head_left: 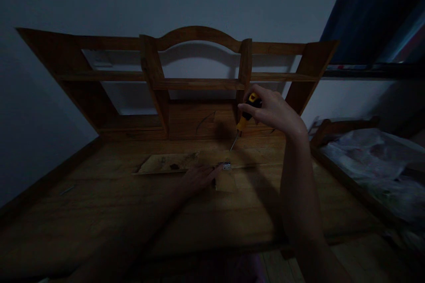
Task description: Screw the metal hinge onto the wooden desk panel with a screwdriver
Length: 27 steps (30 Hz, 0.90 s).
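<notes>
My right hand (pixel 270 108) is closed around the black and yellow handle of a screwdriver (pixel 246 112). The shaft slants down to the left, and its tip is above the boards, apart from the small metal hinge (pixel 226 165). My left hand (pixel 198 178) lies low with fingers stretched out over a wooden board (pixel 166 162), the fingertips beside the hinge. That board has a rough, broken-looking left end and a dark knot. Under the hinge, towards me, is a small wooden piece (pixel 226 182). Dim light blurs finer detail.
Everything rests on a wooden desk (pixel 99 203) with a shelf unit (pixel 199 84) along its back against the wall. A small thin object (pixel 67 190) lies at the left. To the right, clear plastic bags (pixel 372 150) sit beyond the desk, below a dark curtain (pixel 368 13).
</notes>
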Tool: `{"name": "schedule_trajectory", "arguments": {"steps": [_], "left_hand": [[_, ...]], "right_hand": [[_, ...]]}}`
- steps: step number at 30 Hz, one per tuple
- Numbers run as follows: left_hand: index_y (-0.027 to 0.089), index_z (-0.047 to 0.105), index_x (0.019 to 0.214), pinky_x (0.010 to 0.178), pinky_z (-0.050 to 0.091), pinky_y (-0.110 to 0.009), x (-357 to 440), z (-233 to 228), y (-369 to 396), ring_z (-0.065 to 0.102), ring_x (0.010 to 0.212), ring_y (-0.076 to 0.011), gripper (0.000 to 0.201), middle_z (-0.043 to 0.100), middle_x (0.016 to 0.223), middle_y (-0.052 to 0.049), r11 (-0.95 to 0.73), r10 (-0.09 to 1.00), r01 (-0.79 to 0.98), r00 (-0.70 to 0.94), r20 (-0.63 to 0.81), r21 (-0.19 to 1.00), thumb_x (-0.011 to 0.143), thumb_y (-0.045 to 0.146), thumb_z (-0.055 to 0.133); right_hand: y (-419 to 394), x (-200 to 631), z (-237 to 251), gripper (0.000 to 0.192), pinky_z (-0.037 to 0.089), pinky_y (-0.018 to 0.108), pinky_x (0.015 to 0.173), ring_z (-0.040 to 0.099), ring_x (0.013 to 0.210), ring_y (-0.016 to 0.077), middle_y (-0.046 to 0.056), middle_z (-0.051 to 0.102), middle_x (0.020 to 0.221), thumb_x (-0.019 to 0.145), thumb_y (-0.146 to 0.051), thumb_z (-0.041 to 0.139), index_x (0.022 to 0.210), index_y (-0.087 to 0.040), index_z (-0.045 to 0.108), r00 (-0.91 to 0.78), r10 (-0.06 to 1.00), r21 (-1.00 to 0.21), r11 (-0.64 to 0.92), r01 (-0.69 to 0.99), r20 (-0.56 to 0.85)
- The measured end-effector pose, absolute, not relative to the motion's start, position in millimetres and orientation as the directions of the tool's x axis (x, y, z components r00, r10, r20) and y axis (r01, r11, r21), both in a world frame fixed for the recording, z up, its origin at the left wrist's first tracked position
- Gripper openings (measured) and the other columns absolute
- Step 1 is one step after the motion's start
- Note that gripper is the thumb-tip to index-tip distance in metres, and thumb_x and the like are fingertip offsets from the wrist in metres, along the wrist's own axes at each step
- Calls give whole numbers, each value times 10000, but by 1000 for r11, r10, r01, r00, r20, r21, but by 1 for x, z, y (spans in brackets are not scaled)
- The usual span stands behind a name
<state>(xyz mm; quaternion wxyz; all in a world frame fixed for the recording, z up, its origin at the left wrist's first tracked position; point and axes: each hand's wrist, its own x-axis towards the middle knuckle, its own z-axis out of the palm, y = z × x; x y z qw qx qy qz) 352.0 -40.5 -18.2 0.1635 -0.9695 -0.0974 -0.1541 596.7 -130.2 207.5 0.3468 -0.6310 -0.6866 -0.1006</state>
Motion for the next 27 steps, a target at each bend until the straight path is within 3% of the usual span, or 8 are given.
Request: {"name": "schedule_trajectory", "arguments": {"steps": [10, 18, 27], "left_hand": [[123, 375, 1373, 712, 496, -299, 354, -27, -39, 650, 895, -203, 478, 684, 1008, -99, -918, 75, 205, 931, 358, -339, 911, 21, 444], [109, 420, 1326, 769, 495, -320, 355, -21, -47, 640, 953, -209, 407, 675, 1072, -114, -889, 116, 241, 941, 318, -390, 927, 34, 402], [147, 377, 1403, 698, 483, -305, 354, -28, -43, 638, 917, -211, 505, 667, 1007, -95, -909, 179, 267, 944, 278, -320, 912, 56, 453]], "right_hand": [[-131, 607, 206, 272, 447, 332, 653, 605, 707, 202, 64, 652, 852, 840, -448, 628, 957, -203, 614, 72, 806, -320, 150, 935, 587], [-133, 617, 206, 235, 463, 366, 665, 612, 690, 222, 55, 654, 813, 837, -421, 628, 965, -224, 612, 91, 798, -340, 148, 929, 596], [-138, 613, 207, 202, 455, 338, 635, 626, 726, 230, 51, 655, 817, 848, -406, 613, 939, -227, 590, 103, 794, -293, 98, 951, 599]]}}
